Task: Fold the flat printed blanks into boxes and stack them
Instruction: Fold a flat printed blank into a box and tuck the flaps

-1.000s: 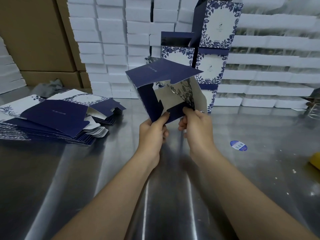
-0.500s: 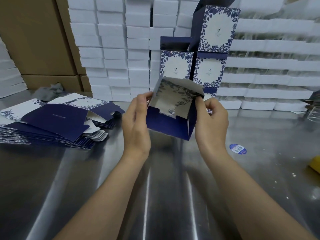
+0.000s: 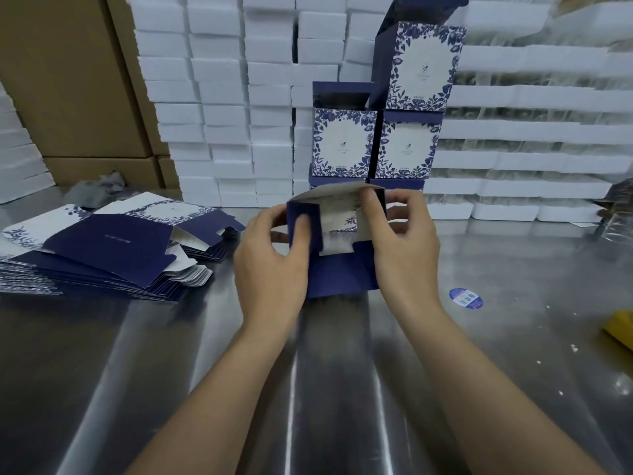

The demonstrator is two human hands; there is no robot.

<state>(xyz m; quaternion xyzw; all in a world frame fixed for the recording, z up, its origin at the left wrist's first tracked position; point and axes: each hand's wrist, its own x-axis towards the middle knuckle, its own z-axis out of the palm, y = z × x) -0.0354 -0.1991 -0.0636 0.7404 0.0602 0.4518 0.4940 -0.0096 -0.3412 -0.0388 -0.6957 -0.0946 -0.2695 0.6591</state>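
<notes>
A half-folded navy and white floral box [image 3: 342, 272] is held above the steel table [image 3: 171, 354], its end flaps toward me. My left hand [image 3: 270, 255] grips its left side, thumb pressing a navy flap. My right hand [image 3: 404, 248] holds the right side, with fingers curled over the top flap. A pile of flat printed blanks [image 3: 102, 248] lies at the left. Three folded boxes [image 3: 376, 138] with open lids are stacked behind the one in my hands.
White foam trays [image 3: 219, 108] form a wall at the back, with brown cartons [image 3: 68, 80] at the left. A blue round sticker [image 3: 466, 298] lies on the table at the right, and a yellow object [image 3: 621, 329] sits at the right edge.
The box has been turned and lowered toward the table. The end flaps have been pushed further inward by both hands.
</notes>
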